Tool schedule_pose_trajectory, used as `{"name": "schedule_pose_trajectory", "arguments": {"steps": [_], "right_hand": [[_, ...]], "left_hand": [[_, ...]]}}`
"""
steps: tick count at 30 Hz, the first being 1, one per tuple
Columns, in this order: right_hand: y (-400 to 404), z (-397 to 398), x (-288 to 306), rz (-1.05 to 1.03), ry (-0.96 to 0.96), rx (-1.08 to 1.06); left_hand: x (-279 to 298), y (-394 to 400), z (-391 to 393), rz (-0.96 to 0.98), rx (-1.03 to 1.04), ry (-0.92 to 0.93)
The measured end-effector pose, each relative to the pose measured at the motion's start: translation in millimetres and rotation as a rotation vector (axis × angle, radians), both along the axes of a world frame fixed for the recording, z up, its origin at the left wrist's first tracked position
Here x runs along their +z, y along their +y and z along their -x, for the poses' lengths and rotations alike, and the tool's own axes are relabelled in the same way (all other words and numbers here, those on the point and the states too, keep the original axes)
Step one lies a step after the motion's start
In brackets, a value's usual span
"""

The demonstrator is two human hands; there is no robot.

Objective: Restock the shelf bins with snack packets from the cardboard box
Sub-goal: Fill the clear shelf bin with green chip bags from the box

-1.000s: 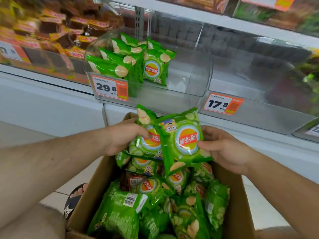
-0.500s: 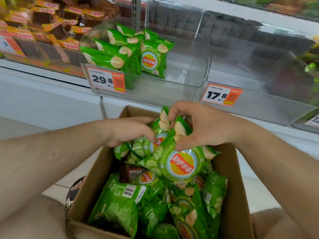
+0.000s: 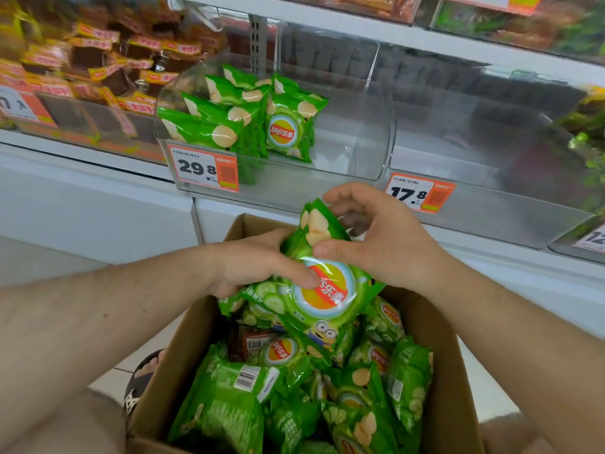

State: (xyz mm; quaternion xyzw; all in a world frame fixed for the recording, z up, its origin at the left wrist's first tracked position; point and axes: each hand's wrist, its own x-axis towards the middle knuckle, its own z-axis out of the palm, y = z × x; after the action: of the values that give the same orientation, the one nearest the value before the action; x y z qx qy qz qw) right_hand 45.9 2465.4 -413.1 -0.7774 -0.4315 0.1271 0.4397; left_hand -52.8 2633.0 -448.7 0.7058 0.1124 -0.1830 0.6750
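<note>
Your left hand (image 3: 258,267) grips a bunch of green packets (image 3: 322,290) above the far end of the box (image 3: 445,371), thumb laid across the front packet's logo. Your right hand (image 3: 376,237) pinches the top of that same bunch, thumb in front and fingers curled behind. How many packets the bunch holds you cannot tell: one faces you fully, and edges of at least two more poke out beneath your left hand.

The box sits below the shelf, its near edge cut off by the frame. It is heaped with more green packets, roughly a dozen visible, overlapping too much for a true count. One brown packet (image 3: 252,344) lies half buried near the box's far-left corner.

On the shelf, the clear bin (image 3: 360,132) straight above holds about six green packets (image 3: 248,116), all stacked at its left end; the right end shows bare plastic. Its front edge carries a 29.8 tag (image 3: 203,168). The next bin (image 3: 491,126) to the right bears a 17.8 tag (image 3: 420,193); its contents are blurred by glare. The left bin (image 3: 82,126) is piled with brown-and-orange packs, uncountable. A sandalled foot (image 3: 144,378) shows left of the box.
</note>
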Motion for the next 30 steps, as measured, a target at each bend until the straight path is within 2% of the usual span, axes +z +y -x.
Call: {"name": "schedule_pose_trajectory", "arguments": {"steps": [2, 3, 6, 8, 10, 14, 20, 24, 25, 26, 28, 29, 30], "right_hand": [[-2.0, -0.5, 4.4, -0.015, -0.163, -0.159], [-4.1, -0.3, 5.7, -0.082, -0.178, -0.267], [-11.6, 1.9, 2.4, -0.289, 0.083, -0.464], [-15.1, 8.8, -2.3, -0.253, 0.358, -0.386], [-13.2, 20.4, -3.4, -0.228, 0.635, -0.191], [-2.9, 25.8, 3.4, -0.221, 0.878, -0.085], [15.3, 10.7, 21.8, -0.016, 0.928, 0.057], [33.4, -11.2, 49.2, -0.011, 0.769, -0.019], [37.9, -19.8, 58.8, -0.034, 0.712, -0.048], [42.5, -27.0, 69.0, -0.066, 0.664, -0.075], [53.1, -41.7, 87.2, -0.108, 0.54, -0.11], [59.3, -48.4, 93.2, -0.111, 0.467, -0.123], [65.8, -56.0, 96.0, -0.112, 0.407, -0.144]], "left_hand": [[1.8, 2.7, 0.4, 0.057, 0.074, -0.019], [1.4, 6.1, 0.5, 0.087, 0.116, -0.027], [3.0, 16.3, 1.2, 0.189, 0.236, -0.076], [4.8, 19.9, 0.4, 0.237, 0.282, -0.105], [8.5, 18.1, 0.1, 0.278, 0.292, -0.119], [14.0, 12.7, -1.7, 0.349, 0.24, -0.126], [36.9, 19.2, -3.1, 0.261, 0.197, -0.154], [53.2, 32.6, -16.6, 0.271, 0.416, -0.228], [52.1, 40.9, -20.5, 0.195, 0.52, -0.279], [46.6, 52.8, -24.6, -0.011, 0.608, -0.378], [34.0, 72.5, -24.3, -0.714, 0.645, -0.65], [27.7, 77.8, -20.8, -0.968, 0.609, -0.731], [24.7, 78.7, -20.2, -1.09, 0.549, -0.755]]}}
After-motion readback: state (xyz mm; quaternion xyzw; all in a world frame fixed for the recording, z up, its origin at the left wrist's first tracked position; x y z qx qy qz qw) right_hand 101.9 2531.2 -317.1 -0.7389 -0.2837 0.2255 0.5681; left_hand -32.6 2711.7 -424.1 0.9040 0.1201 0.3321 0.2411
